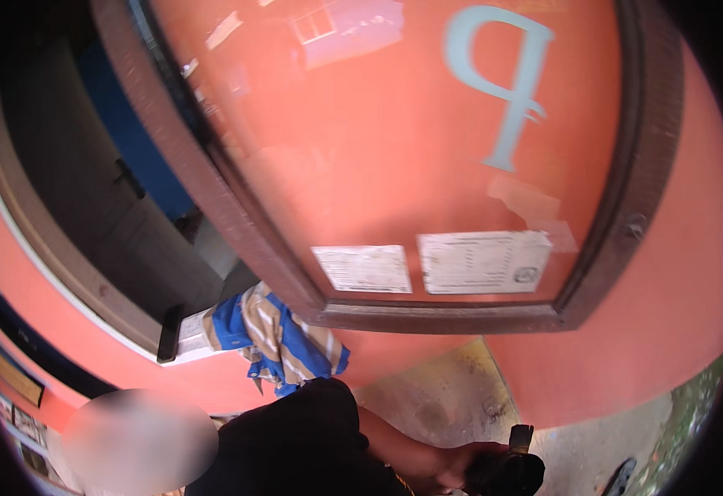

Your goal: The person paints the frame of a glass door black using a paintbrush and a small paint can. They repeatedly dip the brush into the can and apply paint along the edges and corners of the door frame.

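Neither of my hands shows in the head view. Close in front of me is a glass panel [378, 182] in a dark brown wooden frame [444, 319]. Two printed white sheets [484, 263] are stuck along its lower edge. A blue, tan and white striped cloth [283, 343] hangs over the white sill below it. At the bottom is another person in a black top [287, 450]. That person's bare arm reaches to the right, and their hand [454, 469] is at a dark rounded object [506, 473] whose kind I cannot make out.
A salmon-pink wall [651, 331] surrounds the opening. Behind it stands a grey door [88, 190] with a dark handle. A black object [169, 334] rests on the sill. Concrete ground [419, 397] lies below, with a dark shoe [622, 476] and greenery [692, 422] at right.
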Motion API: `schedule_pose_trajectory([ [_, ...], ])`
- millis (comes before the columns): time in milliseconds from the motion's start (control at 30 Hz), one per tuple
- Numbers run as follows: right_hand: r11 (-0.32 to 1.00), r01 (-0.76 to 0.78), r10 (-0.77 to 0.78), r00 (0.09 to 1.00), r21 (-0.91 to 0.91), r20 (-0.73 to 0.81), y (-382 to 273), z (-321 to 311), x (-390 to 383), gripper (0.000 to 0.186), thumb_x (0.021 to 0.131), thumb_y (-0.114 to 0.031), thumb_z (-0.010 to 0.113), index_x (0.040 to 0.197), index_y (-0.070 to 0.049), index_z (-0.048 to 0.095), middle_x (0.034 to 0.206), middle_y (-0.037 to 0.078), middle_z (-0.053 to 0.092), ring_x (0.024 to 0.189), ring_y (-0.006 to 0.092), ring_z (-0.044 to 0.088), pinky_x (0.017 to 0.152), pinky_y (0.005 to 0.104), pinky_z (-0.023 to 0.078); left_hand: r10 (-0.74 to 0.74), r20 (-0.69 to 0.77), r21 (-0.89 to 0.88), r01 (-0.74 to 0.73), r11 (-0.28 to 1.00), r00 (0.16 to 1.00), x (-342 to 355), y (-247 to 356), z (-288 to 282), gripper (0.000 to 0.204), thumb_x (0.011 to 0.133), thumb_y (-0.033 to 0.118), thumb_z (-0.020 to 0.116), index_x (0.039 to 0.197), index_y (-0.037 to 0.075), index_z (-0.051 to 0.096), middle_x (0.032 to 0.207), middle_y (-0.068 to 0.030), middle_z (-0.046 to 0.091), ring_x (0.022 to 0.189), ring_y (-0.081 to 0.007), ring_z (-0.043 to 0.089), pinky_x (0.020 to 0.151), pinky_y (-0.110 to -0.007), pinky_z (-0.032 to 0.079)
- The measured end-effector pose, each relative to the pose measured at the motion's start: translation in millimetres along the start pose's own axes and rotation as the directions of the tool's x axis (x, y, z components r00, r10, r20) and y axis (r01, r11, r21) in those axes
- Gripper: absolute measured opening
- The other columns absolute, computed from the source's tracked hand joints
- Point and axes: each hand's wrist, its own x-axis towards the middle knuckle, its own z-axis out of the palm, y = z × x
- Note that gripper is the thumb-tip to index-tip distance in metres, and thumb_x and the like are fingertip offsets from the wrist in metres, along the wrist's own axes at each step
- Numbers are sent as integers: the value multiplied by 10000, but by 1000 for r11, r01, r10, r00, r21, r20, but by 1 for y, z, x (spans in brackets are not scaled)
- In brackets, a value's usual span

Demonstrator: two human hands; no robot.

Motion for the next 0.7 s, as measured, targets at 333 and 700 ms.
schedule_pose_trajectory([
  [333, 972, 41, -12, 992, -230, 127, 11, -18, 16, 396, 796, -376, 675, 1103, -128, 632, 1100, 126, 646, 1042, 305, 603, 896, 398, 487, 8, -186, -428, -88, 899, 983, -43, 25, -56, 400, 845, 452, 623, 1022, 98, 679, 1015, -140, 704, 977, -277, 671, 877, -547, 508],
  [700, 860, 509, -384, 636, -9, -669, -80, -192, -157, 215, 829, -76, 631, 1027, 0, 667, 965, 186, 676, 774, 315, 635, 702, 394, 517, 67, -160, -339, -119, 933, 985, -127, 44, -37, 434, 911, 537, 519, 1191, 206, 547, 1129, -42, 647, 1011, -206, 617, 729, -424, 504],
])
